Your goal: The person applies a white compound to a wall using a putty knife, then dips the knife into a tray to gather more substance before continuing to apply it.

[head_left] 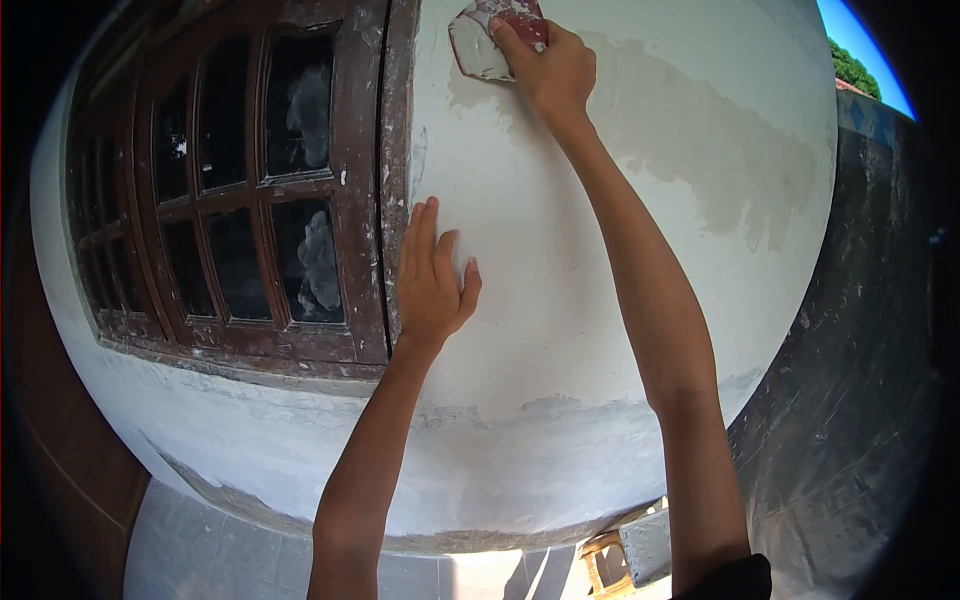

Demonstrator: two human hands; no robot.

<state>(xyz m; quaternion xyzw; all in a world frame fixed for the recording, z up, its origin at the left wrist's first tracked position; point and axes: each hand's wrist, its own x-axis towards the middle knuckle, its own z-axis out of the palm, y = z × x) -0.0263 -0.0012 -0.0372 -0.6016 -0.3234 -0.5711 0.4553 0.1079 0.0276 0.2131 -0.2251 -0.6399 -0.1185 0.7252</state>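
Observation:
My right hand (556, 72) is raised at the top of the view, its fingers closed round a red scraper (484, 42) smeared with white paste. The scraper's face lies against the pale wall (520, 300). To the right of this hand, a greyish, ragged-edged patch of damp-looking coating (700, 130) spreads over the wall. My left hand (436, 275) rests lower down on the wall beside the window frame, fingers stretched and holding nothing.
A brown wooden window (255, 190) with dark panes and white smears fills the left side. Rougher, unevenly coated wall runs below it. Grey floor tiles (230, 550) lie at the bottom, near a small wooden stool-like object (606, 565). A dark surface (850, 400) stands at right.

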